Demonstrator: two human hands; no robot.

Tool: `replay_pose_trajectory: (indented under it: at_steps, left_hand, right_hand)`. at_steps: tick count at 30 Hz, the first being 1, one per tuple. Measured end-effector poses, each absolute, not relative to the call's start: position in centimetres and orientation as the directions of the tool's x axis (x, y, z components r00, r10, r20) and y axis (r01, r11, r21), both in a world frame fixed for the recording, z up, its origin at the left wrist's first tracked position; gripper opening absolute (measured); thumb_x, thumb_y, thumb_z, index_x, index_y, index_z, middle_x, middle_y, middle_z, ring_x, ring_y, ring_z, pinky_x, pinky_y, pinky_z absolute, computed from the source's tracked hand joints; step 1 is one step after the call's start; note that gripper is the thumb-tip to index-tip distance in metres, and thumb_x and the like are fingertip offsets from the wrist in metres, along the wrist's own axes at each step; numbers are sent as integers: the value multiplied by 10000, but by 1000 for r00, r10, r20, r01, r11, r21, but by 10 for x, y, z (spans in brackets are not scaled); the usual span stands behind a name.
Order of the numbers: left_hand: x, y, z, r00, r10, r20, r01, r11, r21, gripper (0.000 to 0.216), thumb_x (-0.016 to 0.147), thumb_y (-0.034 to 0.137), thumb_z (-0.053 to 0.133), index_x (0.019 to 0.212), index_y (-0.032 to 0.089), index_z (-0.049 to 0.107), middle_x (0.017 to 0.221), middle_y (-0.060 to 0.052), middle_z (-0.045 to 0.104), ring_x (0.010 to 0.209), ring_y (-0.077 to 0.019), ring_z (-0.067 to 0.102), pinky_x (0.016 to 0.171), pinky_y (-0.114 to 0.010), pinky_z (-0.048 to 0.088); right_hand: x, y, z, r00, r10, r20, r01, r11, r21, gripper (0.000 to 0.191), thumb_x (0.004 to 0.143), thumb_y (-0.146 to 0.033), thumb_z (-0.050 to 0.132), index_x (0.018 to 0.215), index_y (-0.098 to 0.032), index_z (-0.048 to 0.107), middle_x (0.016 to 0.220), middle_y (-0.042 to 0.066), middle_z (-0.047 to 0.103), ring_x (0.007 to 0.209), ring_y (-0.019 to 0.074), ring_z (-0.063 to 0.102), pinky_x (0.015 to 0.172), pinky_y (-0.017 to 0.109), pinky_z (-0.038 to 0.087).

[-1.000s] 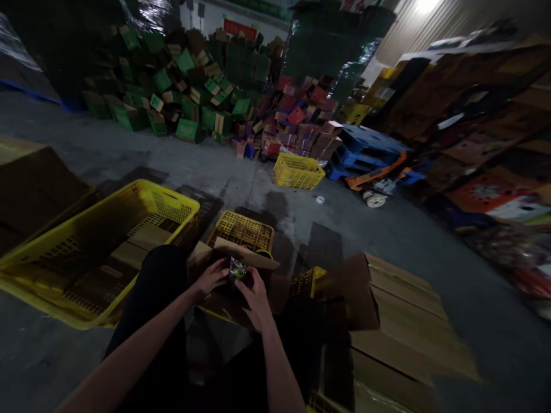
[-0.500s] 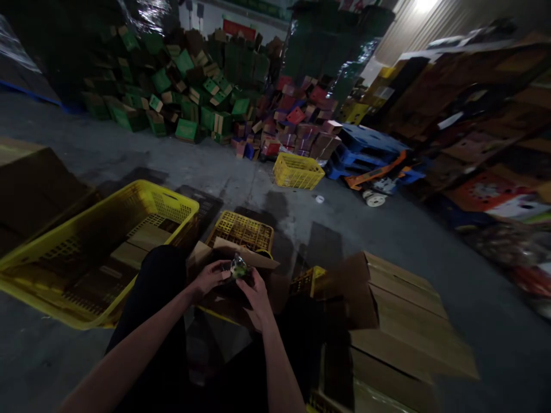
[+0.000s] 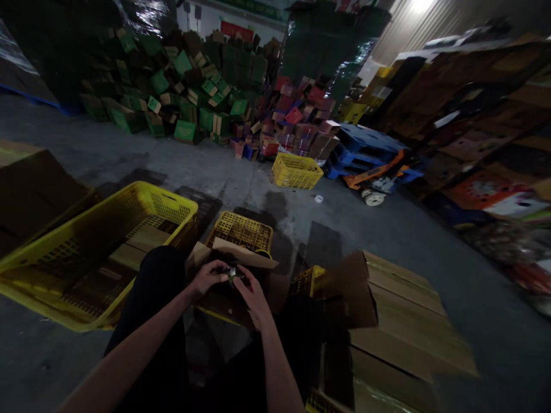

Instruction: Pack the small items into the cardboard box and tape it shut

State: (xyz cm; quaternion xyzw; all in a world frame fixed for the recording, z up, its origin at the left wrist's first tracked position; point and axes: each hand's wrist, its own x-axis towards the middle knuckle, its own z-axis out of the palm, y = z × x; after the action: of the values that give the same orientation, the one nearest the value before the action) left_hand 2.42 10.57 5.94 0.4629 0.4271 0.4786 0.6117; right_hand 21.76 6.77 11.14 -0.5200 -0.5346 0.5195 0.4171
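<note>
My left hand (image 3: 208, 279) and my right hand (image 3: 252, 296) meet over an open cardboard box (image 3: 241, 256) just in front of my knee. Between their fingertips sits a small shiny wrapped item (image 3: 233, 272), pinched from both sides. It is too dark and small to name. The box rests on a small yellow crate (image 3: 241, 230). My forearms reach in from the bottom of the view.
A large yellow crate (image 3: 142, 198) with cardboard inside lies to my left. Flat brown cartons (image 3: 400, 304) are stacked at my right. Farther off are another yellow crate (image 3: 296, 170), blue pallets (image 3: 365, 143), a pallet jack (image 3: 374, 178) and heaps of green and red boxes.
The shiny item has dropped lower between my hands and shows less. Both hands have closed in slightly over the box.
</note>
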Motion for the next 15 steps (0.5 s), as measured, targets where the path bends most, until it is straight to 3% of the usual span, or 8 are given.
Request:
replay_pose_trajectory:
  at_steps: [5,9,15]
  left_hand:
    - [28,103,68,192,964,-183,-354,242,903,596,628,387,894,1153,181,701,1101,-103,724,1015,-259,675,896,-347,514]
    - [28,103,72,168,940,-297,-447,341,827,630,611,475,894,1141,192,705,1180,-140,704,1105,-305,651,891,-405,529]
    - [26,104,68,171,922,-346,-415,386,824,648,596,498,896,1144,208,709,1252,-162,682,1124,-321,651,926,-442,507]
  right_hand:
    - [219,74,103,-67,994,-85,151,-74,-986,380,895,-504,609,1169,-269,725,1168,47,739,1087,252,669,955,393,532]
    - [230,83,93,39,999,-19,200,-26,-980,409,874,-545,604,1109,-243,749,1104,58,762,1027,266,685,915,403,544]
    - [259,91,82,197,979,48,403,-36,-915,450,871,-568,572,1099,-224,751,1004,83,769,965,287,693,828,398,552]
